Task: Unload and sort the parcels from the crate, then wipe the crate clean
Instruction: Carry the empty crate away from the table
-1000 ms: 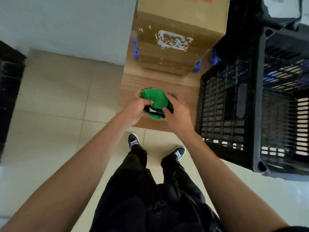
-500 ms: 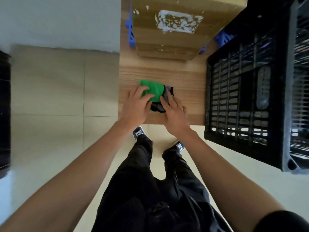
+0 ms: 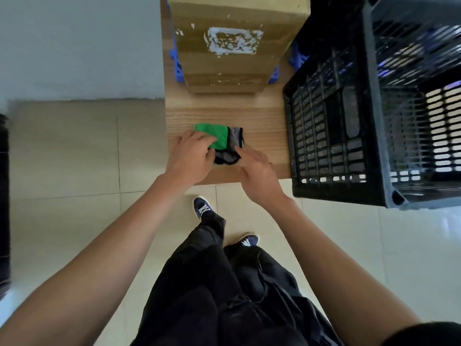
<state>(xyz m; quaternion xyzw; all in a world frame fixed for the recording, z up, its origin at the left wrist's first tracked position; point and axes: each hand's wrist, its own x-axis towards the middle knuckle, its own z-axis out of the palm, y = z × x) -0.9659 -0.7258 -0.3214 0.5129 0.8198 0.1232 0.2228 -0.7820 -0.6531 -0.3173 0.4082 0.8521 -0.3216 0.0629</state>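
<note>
Left hand (image 3: 192,156) lies flat on the green cloth (image 3: 219,138), right hand (image 3: 254,166) loose, fingertips touching its near edge. Looks soft, light, floppy; best pinched by a corner.

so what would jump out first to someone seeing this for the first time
Probably the bright green and grey folded cloth on the light wooden table, with both hands on it: the left hand over its green side, the right hand touching its grey edge. Next, the big black slatted plastic crate at the right, and the tall brown cardboard box with a torn white label behind the cloth.
</note>
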